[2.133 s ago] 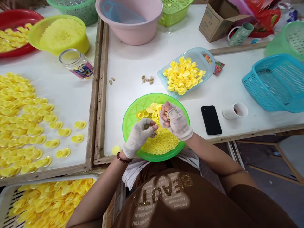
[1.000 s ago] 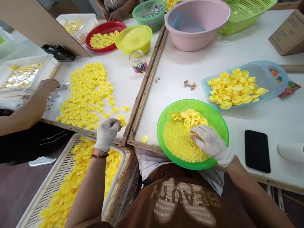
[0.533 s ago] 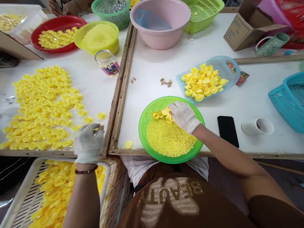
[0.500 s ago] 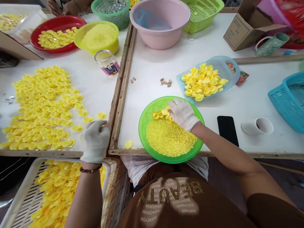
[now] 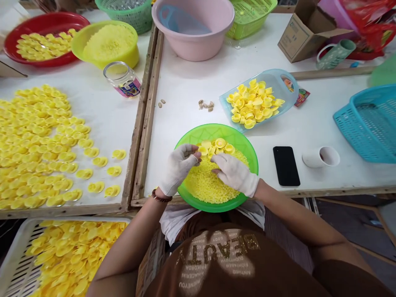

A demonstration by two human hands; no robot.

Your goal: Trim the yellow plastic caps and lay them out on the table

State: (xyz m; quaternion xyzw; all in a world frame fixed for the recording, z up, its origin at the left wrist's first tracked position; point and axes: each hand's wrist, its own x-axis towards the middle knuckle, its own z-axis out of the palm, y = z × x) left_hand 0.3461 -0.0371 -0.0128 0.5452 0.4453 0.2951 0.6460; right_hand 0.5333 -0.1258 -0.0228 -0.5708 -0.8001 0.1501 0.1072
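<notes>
Both my hands wear whitish gloves with bare fingertips. Over the left side of a green bowl (image 5: pixel 252 165), my left hand (image 5: pixel 179 167) has its thumb and forefinger brought together; whatever lies between them is hidden. My right hand (image 5: pixel 233 173) hovers over the bowl's pellets, its bent fingers and thumb apart, with nothing visible between them. Small pale yellow pellets (image 5: pixel 213 187) fill the bowl. Several yellow plastic cup-shaped pieces (image 5: pixel 220 143) lie at their far edge, just beyond my fingers.
A blue scoop (image 5: pixel 274 80) holds more yellow cups behind the bowl. Right of it are a black phone (image 5: pixel 286 166), a white cup (image 5: pixel 314 157) and a blue basket (image 5: pixel 355 128). Leftward, a wooden strip (image 5: pixel 144 119) divides the table, with rows of yellow pieces (image 5: pixel 40 144) beyond.
My left hand has come from the left table section to the bowl. My right hand has drawn back from the cups toward the pellets. The view has shifted rightward.
</notes>
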